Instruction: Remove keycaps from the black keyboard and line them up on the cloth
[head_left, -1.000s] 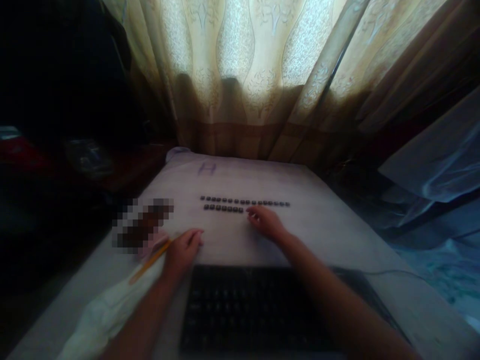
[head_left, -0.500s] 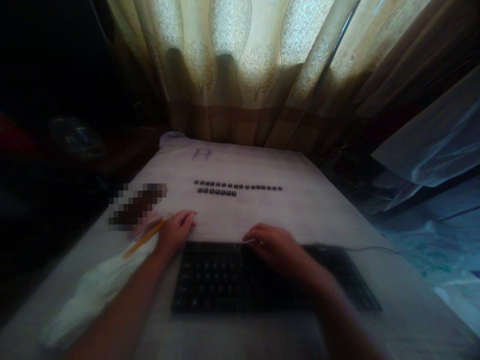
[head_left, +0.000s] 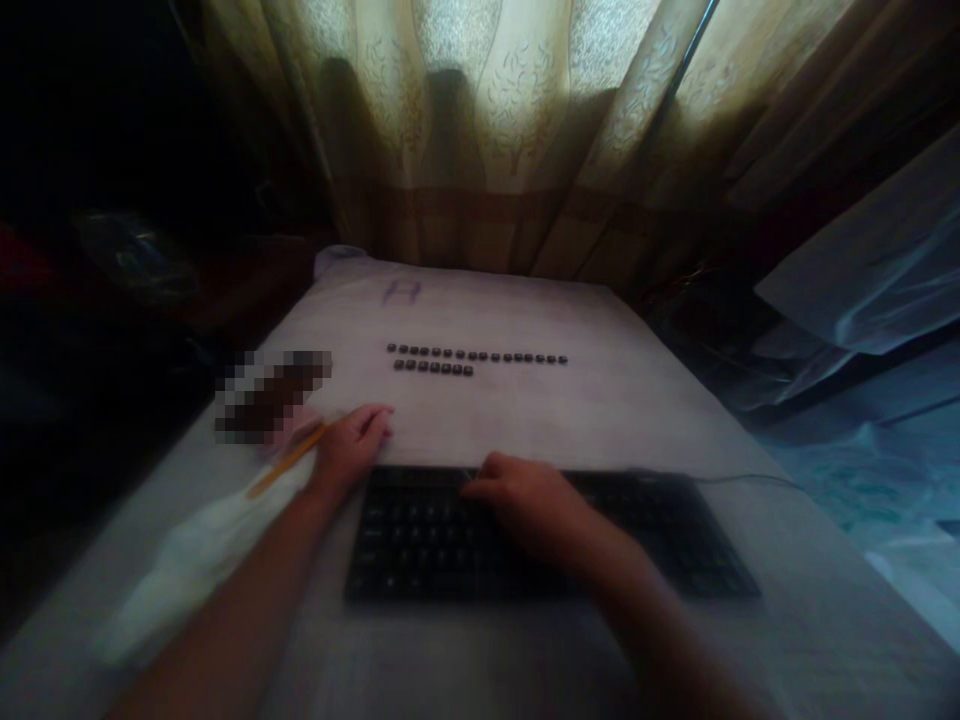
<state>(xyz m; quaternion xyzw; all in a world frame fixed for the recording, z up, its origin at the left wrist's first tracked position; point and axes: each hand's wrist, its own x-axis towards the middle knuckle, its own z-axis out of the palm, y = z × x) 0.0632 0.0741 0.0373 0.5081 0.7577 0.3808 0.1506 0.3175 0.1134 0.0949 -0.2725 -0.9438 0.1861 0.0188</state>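
A black keyboard (head_left: pixel 420 560) lies across the near part of the table. My right hand (head_left: pixel 525 500) is over its upper middle, fingers pinched on a thin wire-like tool (head_left: pixel 470 474) whose shape is too blurred to name. That hand covers the keys beneath it. Beyond the keyboard's left end, my left hand (head_left: pixel 352 440) rests on the cloth with its fingers curled in; whether anything is inside them is hidden. Farther back, small black keycaps stand in a long row (head_left: pixel 471 356) and a shorter row (head_left: pixel 434 368) in front of it.
A yellow pencil-like stick (head_left: pixel 285 462) and a crumpled white cloth (head_left: pixel 180 570) lie left of my left forearm. Near them is a pixelated patch. The keyboard cable (head_left: pixel 742 478) runs off right across the light tablecloth (head_left: pixel 540 310). Curtains (head_left: pixel 517 130) hang behind the table.
My right hand has moved a little left over the keyboard, its fingertips now lower among the upper keys. The view has tilted slightly down. My left hand and the keycap rows stay put.
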